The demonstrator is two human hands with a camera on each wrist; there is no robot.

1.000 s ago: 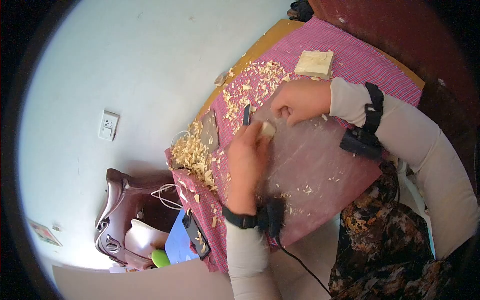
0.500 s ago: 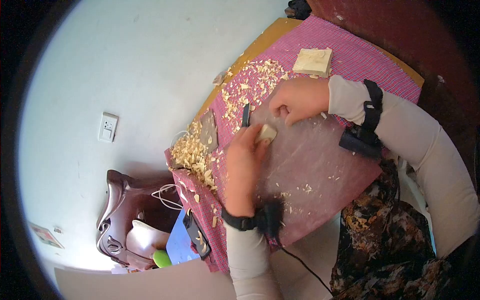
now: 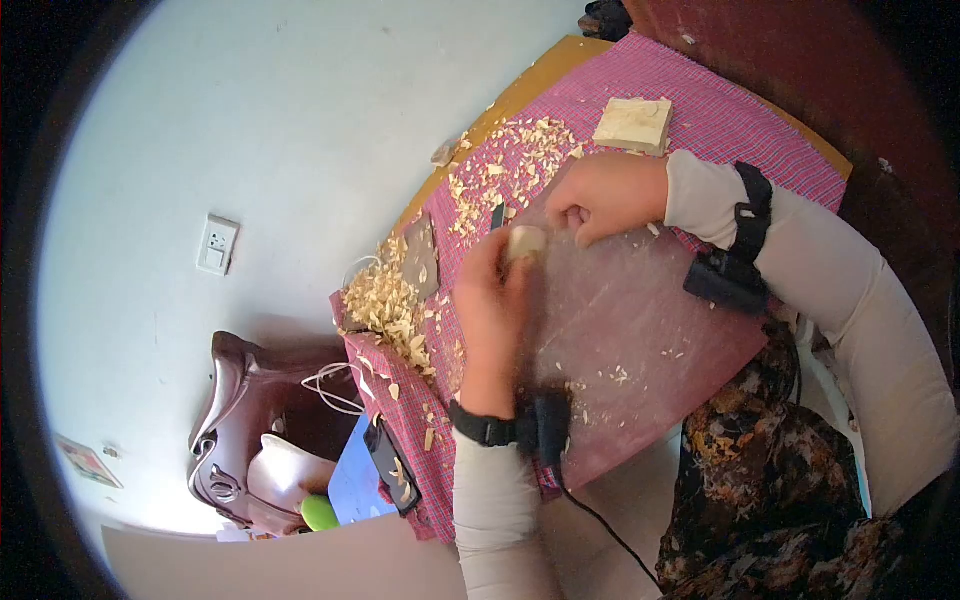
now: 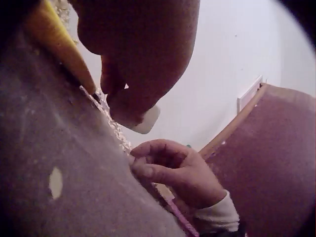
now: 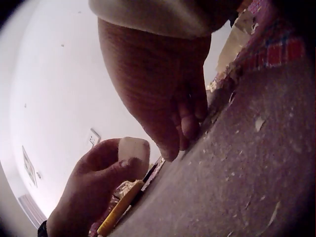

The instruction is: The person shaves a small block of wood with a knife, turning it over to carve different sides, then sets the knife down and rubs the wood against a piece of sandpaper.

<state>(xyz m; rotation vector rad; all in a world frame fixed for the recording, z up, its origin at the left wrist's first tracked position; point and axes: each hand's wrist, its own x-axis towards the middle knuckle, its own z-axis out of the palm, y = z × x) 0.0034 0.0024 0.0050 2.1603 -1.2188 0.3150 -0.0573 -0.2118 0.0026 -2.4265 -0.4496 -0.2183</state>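
At the centre of the head view, a small pale block (image 3: 527, 241) is grasped by the left hand (image 3: 490, 315), its fingers closed round the sides above a dull reddish board (image 3: 640, 330). Just right of it and higher in the frame, the right hand (image 3: 612, 195) is held low over the board, its fingers loosely bent and released. Beside the left hand, a dark blade (image 3: 498, 214) is seen; in the right wrist view, a yellow handle (image 5: 116, 215) is shown beneath that hand. At the upper right, a square wooden slab (image 3: 633, 125) is laid on checked cloth (image 3: 700, 120), by which the table (image 3: 572, 52) is covered. Shavings (image 3: 385, 305) are heaped at centre left, and small chips (image 3: 520, 150) are scattered above the hands.
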